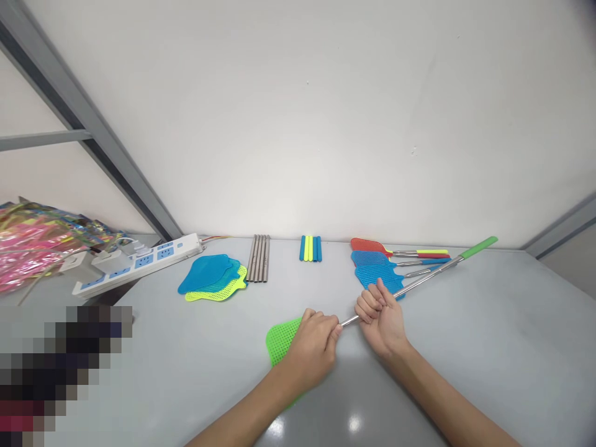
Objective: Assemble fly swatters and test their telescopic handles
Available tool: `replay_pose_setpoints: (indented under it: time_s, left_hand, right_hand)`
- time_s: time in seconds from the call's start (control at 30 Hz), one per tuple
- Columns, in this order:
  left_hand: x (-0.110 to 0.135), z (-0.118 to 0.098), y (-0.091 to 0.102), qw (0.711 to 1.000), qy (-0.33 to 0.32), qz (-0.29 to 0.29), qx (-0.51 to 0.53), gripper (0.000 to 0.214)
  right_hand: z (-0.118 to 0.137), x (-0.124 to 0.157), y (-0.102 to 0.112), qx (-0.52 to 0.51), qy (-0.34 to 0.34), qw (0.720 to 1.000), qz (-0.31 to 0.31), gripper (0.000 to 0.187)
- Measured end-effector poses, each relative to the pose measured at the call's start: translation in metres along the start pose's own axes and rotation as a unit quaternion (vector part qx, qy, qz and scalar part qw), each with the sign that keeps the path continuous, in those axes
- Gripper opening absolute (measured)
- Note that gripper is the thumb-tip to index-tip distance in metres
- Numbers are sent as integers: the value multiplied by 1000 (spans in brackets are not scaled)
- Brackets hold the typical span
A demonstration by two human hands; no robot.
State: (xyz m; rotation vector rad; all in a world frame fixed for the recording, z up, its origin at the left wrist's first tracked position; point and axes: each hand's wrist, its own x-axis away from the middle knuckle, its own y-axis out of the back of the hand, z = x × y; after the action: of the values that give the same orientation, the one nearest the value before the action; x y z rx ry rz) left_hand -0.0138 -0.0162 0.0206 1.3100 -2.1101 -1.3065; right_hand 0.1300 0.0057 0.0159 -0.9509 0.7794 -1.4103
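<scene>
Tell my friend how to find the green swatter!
Look at the middle of the grey table. There, the left hand partly covers the head of the green swatter, and the right hand grips its shiny rod, which slants up to a green handle. It's the only green one: the other swatters, lying farther back, show red, blue and yellow.

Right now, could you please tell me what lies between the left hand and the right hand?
In the head view, a short stretch of metal shaft, part of the green swatter, shows between the left hand and right hand.
</scene>
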Motion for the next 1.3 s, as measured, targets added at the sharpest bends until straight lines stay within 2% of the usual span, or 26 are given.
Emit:
replay_pose_setpoints:
  time_s: [0.23,0.43,0.57,0.63,0.7,0.73,0.77,0.83,0.9,0.93,1.07,1.3]
  left_hand:
    - [2,-11,3,999,-16,-15,41,26]
    - [-4,-2,9,996,-12,-69,47,23]
    - [-8,12,8,985,67,-158,23,32]
    - [-10,17,9,970,125,-199,59,40]
    - [-12,19,12,943,191,-213,170,51]
    - [-13,18,14,919,224,-207,252,56]
    - [-14,17,17,886,250,-186,344,57]
    - [-15,14,21,800,279,-121,517,51]
    - [-14,9,23,733,284,-61,615,43]
    - [-13,7,22,714,287,-52,636,40]
    - [-8,2,15,678,327,-79,653,35]
    - [-5,9,3,663,361,-93,649,35]
  right_hand:
    - [13,-2,-4,7,-1,1000,10,38]
    - [26,-9,3,17,36,999,-4,37]
    - [41,-14,6,13,66,998,-3,36]
    - [48,-15,7,18,83,996,-1,36]
    - [53,-15,7,15,97,995,1,35]
    - [55,-15,8,11,101,995,3,35]
    - [56,-15,8,6,103,995,5,35]
    - [56,-15,8,-3,101,995,7,35]
    - [53,-15,9,-10,94,996,4,35]
    - [51,-15,10,-13,91,996,-1,36]
    - [44,-16,13,-16,98,995,-23,37]
    - [37,-14,15,11,102,994,-26,37]
